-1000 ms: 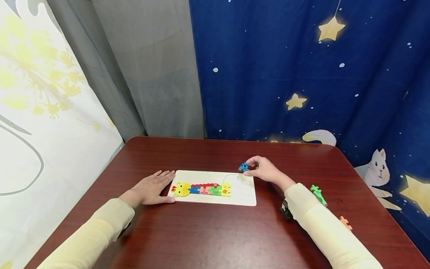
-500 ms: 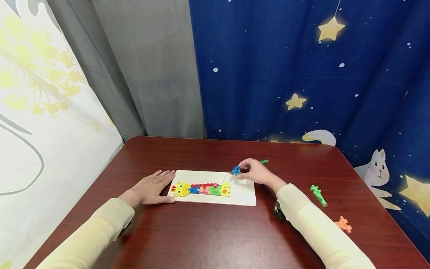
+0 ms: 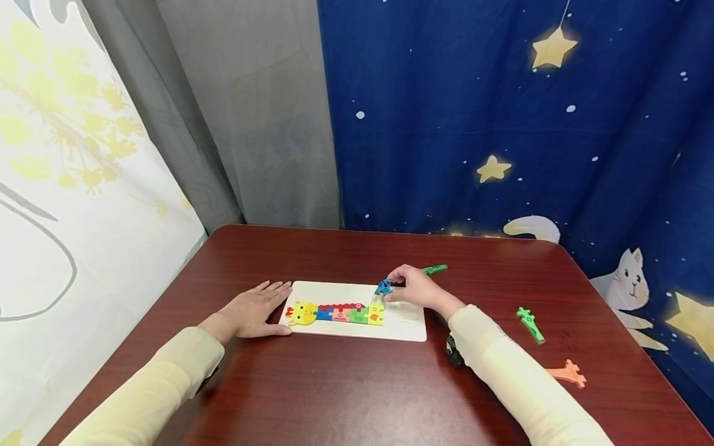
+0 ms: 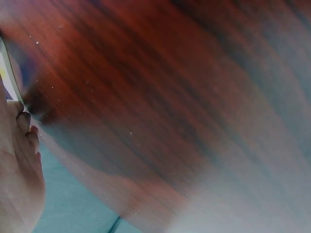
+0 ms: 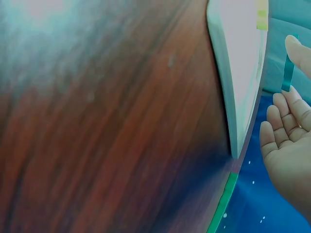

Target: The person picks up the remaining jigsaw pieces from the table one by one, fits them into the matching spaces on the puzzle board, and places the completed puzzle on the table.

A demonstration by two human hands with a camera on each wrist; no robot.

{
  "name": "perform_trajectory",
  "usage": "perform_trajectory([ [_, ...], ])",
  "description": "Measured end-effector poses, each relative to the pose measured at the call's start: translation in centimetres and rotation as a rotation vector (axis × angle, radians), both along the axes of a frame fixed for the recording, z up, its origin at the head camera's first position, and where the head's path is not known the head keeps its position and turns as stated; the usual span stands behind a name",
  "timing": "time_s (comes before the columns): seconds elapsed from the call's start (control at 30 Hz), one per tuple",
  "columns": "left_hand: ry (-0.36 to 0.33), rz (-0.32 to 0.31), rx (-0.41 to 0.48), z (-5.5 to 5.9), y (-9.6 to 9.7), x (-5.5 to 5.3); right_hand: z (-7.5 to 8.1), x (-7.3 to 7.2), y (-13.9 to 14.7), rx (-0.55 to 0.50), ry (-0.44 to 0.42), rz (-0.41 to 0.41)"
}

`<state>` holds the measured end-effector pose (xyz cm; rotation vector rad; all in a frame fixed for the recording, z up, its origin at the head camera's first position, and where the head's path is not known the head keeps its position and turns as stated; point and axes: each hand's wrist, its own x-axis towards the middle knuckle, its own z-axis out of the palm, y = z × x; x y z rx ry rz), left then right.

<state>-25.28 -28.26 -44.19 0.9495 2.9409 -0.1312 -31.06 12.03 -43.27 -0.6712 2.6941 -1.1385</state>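
A white puzzle board (image 3: 334, 289) lies on the table, bearing a giraffe with a yellow head (image 3: 302, 314), a red mane and a row of coloured body pieces. My left hand (image 3: 252, 313) is spread flat at the board's left end, fingertips and thumb at its edge. Over the board's upper right part, my right hand (image 3: 415, 288) pinches a small blue puzzle piece (image 3: 383, 287) between thumb and fingers. In the right wrist view the blue piece (image 5: 288, 73) shows edge-on between thumb and forefinger, above the board's surface.
A green puzzle piece (image 3: 435, 269) lies just behind the right hand. Farther right are another green piece (image 3: 530, 324) and an orange piece (image 3: 568, 373), partly covered by the right sleeve. Curtains hang behind the brown table (image 3: 334, 390).
My right hand has moved left with the blue piece, from the board's far right corner to above the giraffe's rear end. The green piece behind it has come into view. My left hand stays put.
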Motion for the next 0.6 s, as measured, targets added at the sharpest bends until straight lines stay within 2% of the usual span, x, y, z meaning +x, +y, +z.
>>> perform_trajectory([
  [0.4, 0.005, -0.006, -0.001, 0.1, 0.0, 0.0, -0.4, -0.1, -0.8, 0.078, 0.035, 0.034],
  [0.6, -0.001, 0.004, -0.007, 0.1, 0.0, 0.0, -0.1, -0.1, -1.1, 0.115, 0.023, 0.051],
])
